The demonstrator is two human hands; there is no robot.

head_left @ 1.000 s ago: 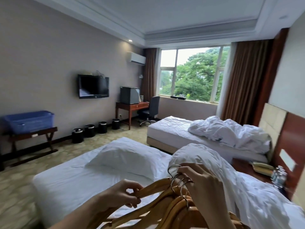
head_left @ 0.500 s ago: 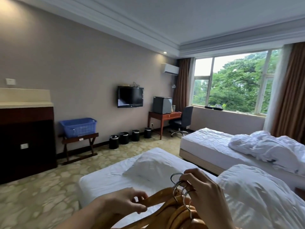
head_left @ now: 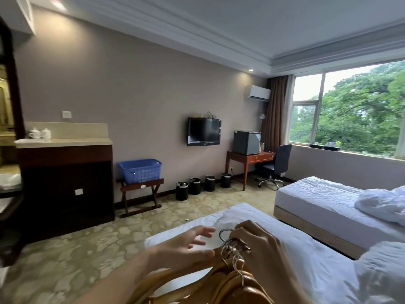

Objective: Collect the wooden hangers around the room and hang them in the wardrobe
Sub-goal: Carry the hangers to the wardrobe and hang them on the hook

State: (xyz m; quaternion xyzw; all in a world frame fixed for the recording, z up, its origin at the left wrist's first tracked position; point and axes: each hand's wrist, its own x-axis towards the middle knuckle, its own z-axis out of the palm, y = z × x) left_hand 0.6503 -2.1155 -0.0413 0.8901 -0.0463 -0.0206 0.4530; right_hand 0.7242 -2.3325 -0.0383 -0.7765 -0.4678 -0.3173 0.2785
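The patterned carpet (head_left: 76,249) gave the widest open stretch, running from the lower left to the far wall. The corner of the near bed (head_left: 317,270) jutted into it at lower centre, and a narrower strip of floor separated that bed from the far bed (head_left: 317,198), whose right part was cut off by the picture's edge. Along the wall stood a dark cabinet (head_left: 65,194) with a pale top, then a folding rack (head_left: 142,189) bearing a blue basket (head_left: 140,170), then a row of four black bins (head_left: 195,186) reaching to the desk (head_left: 252,156) and its chair (head_left: 278,165). A dark upright frame (head_left: 11,106) at the far left was cropped and blurred, and what it belonged to could not be told. The wooden hangers (head_left: 232,281) were bunched at the bottom of the view above the near bed, with their lower halves out of the picture, so their number was unclear. The right hand (head_left: 263,249) had its fingers curled round their metal hooks (head_left: 232,249). The left hand (head_left: 182,249) hovered just beside the bunch with fingers spread and loose, grasping nothing; whether its palm touched the wood was hard to make out.
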